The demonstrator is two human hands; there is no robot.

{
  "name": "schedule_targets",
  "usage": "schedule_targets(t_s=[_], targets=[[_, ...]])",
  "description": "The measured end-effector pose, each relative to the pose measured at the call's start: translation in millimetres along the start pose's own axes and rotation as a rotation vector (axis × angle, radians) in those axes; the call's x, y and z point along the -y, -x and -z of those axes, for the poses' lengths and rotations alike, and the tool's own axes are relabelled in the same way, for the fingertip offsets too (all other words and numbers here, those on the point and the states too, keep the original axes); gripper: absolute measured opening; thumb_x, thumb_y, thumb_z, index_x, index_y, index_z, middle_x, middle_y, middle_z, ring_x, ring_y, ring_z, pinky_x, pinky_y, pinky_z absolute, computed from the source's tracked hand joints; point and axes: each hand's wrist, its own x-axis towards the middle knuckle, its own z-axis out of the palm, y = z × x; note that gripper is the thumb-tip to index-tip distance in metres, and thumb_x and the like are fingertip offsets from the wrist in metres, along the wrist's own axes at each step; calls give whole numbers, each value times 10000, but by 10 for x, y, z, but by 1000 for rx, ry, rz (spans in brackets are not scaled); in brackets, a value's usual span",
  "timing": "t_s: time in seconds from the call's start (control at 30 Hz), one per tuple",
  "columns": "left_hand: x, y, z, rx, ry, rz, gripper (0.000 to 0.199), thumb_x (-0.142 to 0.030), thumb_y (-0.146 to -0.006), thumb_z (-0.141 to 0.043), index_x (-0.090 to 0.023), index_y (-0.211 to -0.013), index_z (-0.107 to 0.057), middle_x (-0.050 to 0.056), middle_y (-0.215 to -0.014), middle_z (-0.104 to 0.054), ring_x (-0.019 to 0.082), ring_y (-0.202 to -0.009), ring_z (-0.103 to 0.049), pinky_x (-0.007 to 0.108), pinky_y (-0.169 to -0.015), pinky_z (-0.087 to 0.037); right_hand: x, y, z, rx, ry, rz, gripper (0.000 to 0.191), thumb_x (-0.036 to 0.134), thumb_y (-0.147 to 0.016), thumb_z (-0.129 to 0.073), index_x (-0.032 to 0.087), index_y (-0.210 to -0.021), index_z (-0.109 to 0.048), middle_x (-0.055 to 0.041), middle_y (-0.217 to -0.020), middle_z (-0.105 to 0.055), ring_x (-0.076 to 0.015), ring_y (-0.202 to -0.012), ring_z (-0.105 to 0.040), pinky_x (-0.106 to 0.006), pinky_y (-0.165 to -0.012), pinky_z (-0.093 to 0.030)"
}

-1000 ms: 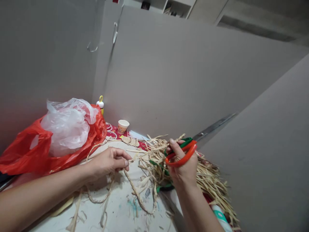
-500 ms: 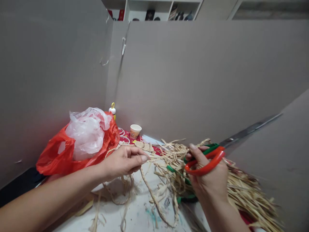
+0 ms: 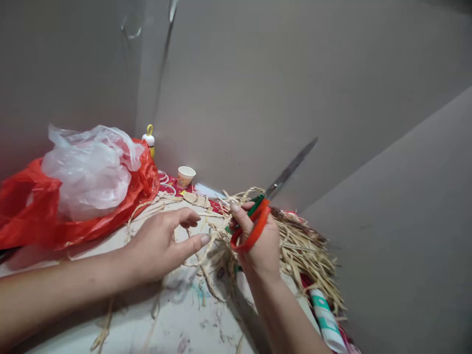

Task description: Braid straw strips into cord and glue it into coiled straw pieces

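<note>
My right hand (image 3: pixel 262 255) grips a pair of scissors with red and green handles (image 3: pixel 261 226). Their closed-looking blades point up and to the right, away from me. Dry straw strands (image 3: pixel 217 228) lie close by the fingertips of this hand; whether it also holds some, I cannot tell. My left hand (image 3: pixel 162 241) is open over the table, thumb and fingers apart, nothing between them. Below and beyond it runs a thin twisted straw cord (image 3: pixel 208 282). To the right of my right hand lies a thick bundle of dry straw (image 3: pixel 306 255).
On the left, a red plastic bag (image 3: pixel 29 201) holds crumpled white plastic (image 3: pixel 88 172). A paper cup (image 3: pixel 185 177) and a yellow-and-white bottle (image 3: pixel 149 140) stand behind. A white-and-teal tube (image 3: pixel 326 319) lies at the right of the stained white table (image 3: pixel 136 324). Grey panels (image 3: pixel 258 88) enclose it.
My left hand has let go of the straw strand and its fingers have spread. My right hand, still with the scissors, is nearer to it. The view has tilted down and turned right.
</note>
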Motion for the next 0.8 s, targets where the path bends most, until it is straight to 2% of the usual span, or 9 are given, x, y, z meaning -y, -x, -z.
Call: schedule_targets(t_s=[0.1,0.2,0.27,0.33,0.43,0.5,0.6,0.67,0.8], targets=[[-69,69,8,2,-175,-76,400,-518,-763,-616,-174,-957,-679,99,-928,-696,266,-904,-617,396,-826,-450,-36,97,-38,55,65,-27,328,337,-657,-809,189,-812,-561,67,-605,-566,-73,-478,-504,-172,-438,-401],[-72,114,-35,76,-148,-39,304,-439,-779,-618,-179,-922,-687,65,-789,-690,214,-764,-615,332,-732,-457,-29,139,-56,93,48,-53,331,330,-642,-822,191,-802,-567,73,-589,-549,-69,-484,-492,-167,-456,-407],[-41,113,-64,133,-16,24,235,-360,-834,-550,-173,-882,-683,36,-712,-673,163,-660,-590,283,-661,-448,-15,138,-63,102,25,-51,332,326,-640,-825,193,-797,-565,77,-579,-540,-65,-480,-479,-163,-458,-404],[-12,90,-73,201,220,112,233,-337,-852,-520,-160,-867,-671,28,-728,-678,123,-584,-562,244,-586,-430,-3,122,-66,100,25,-49,335,331,-639,-825,199,-800,-562,78,-564,-532,-66,-466,-463,-159,-430,-374],[16,41,-68,311,587,236,247,-354,-839,-553,-136,-881,-660,43,-793,-702,76,-491,-540,204,-503,-383,-18,86,-61,116,33,-74,359,348,-628,-826,204,-807,-551,80,-531,-517,-72,-438,-437,-161,-389,-320],[41,11,-73,342,731,267,253,-354,-822,-592,-124,-899,-666,48,-781,-710,56,-456,-535,184,-481,-352,-63,55,-51,164,28,-115,377,370,-620,-826,203,-801,-540,83,-515,-505,-73,-423,-421,-166,-385,-311],[108,-31,-100,306,877,280,250,-342,-809,-622,-115,-898,-677,50,-758,-716,29,-397,-486,169,-423,-288,-160,-1,-27,244,96,-185,391,438,-629,-802,196,-804,-549,81,-486,-481,-81,-402,-394,-182,-376,-294],[160,-68,-109,237,938,280,248,-340,-792,-643,-106,-869,-670,63,-778,-723,13,-361,-440,168,-392,-253,-219,-46,-4,273,200,-176,398,491,-652,-764,185,-827,-579,63,-489,-498,-100,-407,-409,-202,-379,-303],[281,-187,-54,3,957,306,253,-339,-752,-683,-113,-847,-618,74,-796,-733,16,-340,-416,170,-377,-275,-303,-144,75,321,457,17,391,535,-719,-680,172,-849,-619,9,-579,-584,-161,-528,-530,-248,-486,-405]])
